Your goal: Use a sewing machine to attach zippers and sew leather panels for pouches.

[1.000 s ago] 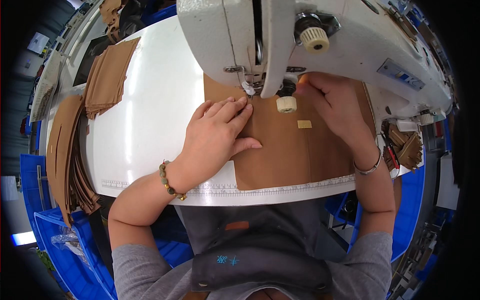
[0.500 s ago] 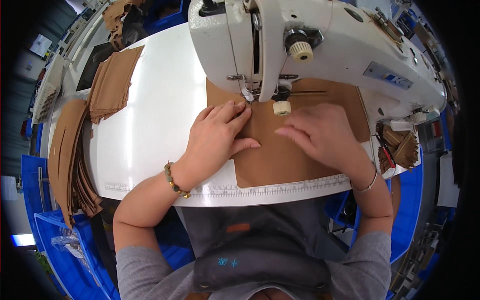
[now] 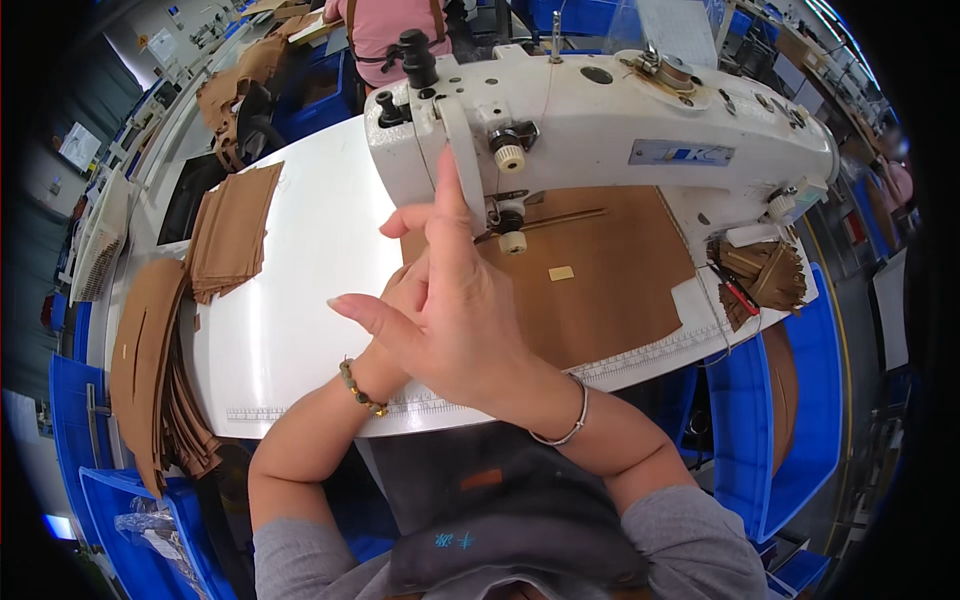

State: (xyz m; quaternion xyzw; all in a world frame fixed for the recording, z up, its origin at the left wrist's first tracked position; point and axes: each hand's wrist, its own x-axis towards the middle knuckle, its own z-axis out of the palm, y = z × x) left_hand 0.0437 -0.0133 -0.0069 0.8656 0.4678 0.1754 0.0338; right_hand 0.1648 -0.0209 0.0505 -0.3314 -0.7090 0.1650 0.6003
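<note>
One brown panel (image 3: 610, 290) lies under the arm of the white sewing machine (image 3: 590, 110), on the right half of the tabletop (image 3: 300, 320), its near side close to the ruler strip (image 3: 640, 362) along the front edge. The left hand (image 3: 402, 292) is low by the panel's left side, mostly covered, so I cannot tell its grip. The right hand (image 3: 465, 320) crosses over it, its grip wide and empty, index finger pointing up at the machine head; whether it touches is unclear. Good handling here would mean pressing the panel flat with the left fingertips while the right works around the head, both away from the needle, which that raised hand hides. The machine's arm also limits reach across the panel. Near the tabletop's right edge sit brown scraps (image 3: 770, 270) and a red-handled tool (image 3: 738, 293); toward the left edge, a stack of brown pieces (image 3: 232, 235), with long brown pieces (image 3: 145, 370) draping over it; beyond the far edge, a co-worker in pink (image 3: 395, 40)
</note>
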